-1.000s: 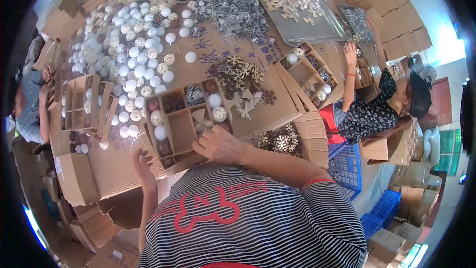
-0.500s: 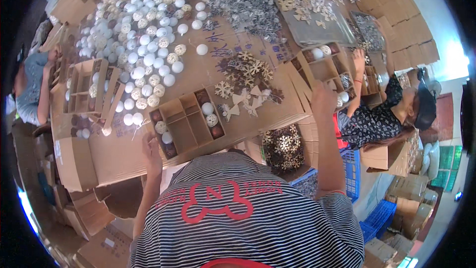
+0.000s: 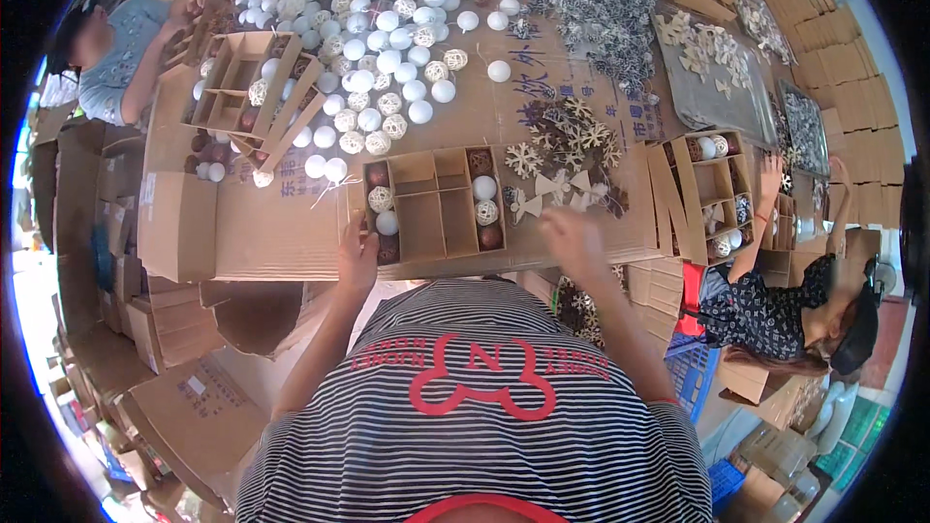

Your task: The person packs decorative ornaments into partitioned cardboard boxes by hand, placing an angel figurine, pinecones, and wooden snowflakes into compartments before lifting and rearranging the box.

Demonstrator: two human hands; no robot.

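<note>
Down on the counter [image 3: 271,232], the left hand [image 3: 356,257] grips the near left corner of the divided cardboard box [image 3: 436,203]. Just right of it, the right hand [image 3: 573,240] hovers loosely open and empty by the wooden ornaments [image 3: 562,160].

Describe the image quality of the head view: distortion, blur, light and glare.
Head view: strong fisheye bending, so the cardboard table edges curve and a black ring frames the picture; the right hand is smeared with motion blur, while the left hand on the divided box is sharper; light is even daylight with soft shadows; the white balls look slightly washed out.
</note>
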